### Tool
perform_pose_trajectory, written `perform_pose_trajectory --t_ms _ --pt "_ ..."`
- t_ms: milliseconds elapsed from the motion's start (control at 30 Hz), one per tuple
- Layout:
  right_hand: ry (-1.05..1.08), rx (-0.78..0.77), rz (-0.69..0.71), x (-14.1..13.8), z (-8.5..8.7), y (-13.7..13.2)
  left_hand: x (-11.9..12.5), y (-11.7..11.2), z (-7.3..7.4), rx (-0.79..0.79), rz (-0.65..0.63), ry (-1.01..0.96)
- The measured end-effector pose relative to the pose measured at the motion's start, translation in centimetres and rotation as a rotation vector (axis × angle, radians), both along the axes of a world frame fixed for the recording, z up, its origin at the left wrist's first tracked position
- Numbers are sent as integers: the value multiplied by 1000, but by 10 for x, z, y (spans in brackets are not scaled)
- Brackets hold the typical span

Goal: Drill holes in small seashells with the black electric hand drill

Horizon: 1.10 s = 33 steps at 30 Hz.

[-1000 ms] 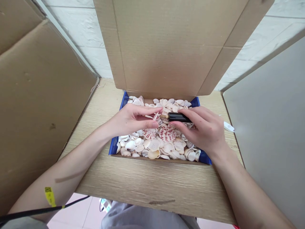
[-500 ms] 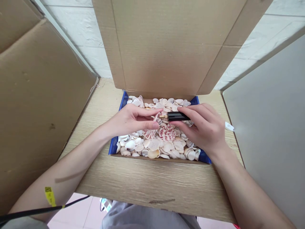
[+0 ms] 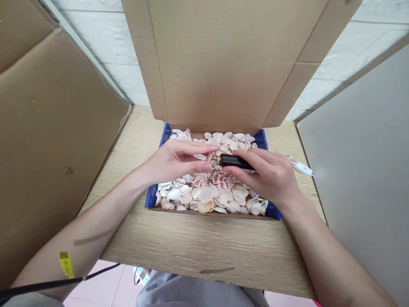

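A shallow blue-walled box (image 3: 150,197) full of several pale and red-striped seashells (image 3: 220,187) lies on the wooden table (image 3: 198,245). My left hand (image 3: 174,161) pinches a small shell (image 3: 210,158) between thumb and fingers above the pile. Gripped in my right hand (image 3: 271,175) is a small black tool (image 3: 233,161). Its brass tip points left and touches the held shell.
The box's cardboard lid (image 3: 230,59) stands upright behind the shells. A large cardboard sheet (image 3: 47,128) leans at the left and a grey panel (image 3: 361,162) stands at the right. A white cable piece (image 3: 303,169) lies by my right hand. A black cord with a yellow tag (image 3: 66,264) crosses my left forearm.
My right hand and the black tool have shifted slightly left and down, bringing the tip onto the shell. My left hand has stayed about where it was.
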State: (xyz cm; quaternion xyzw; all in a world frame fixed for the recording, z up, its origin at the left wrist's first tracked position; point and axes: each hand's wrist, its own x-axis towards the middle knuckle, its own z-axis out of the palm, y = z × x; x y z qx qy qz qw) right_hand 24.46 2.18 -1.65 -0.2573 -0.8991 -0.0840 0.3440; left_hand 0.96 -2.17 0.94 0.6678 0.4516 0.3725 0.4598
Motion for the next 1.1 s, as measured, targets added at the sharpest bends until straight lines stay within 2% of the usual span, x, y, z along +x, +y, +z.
perform_pose_trajectory --t_ms 267,400,567,1100 --pt "7 24 1 0 1 -1 3 -2 0 -146 94 -89" --pt "22 33 -2 0 1 0 4 -2 0 -159 123 -90" --pt "66 5 -75 0 -1 0 1 0 -3 -120 263 -142" --pt "72 -16 -91 1 -3 0 -4 2 -2 -167 115 -278"
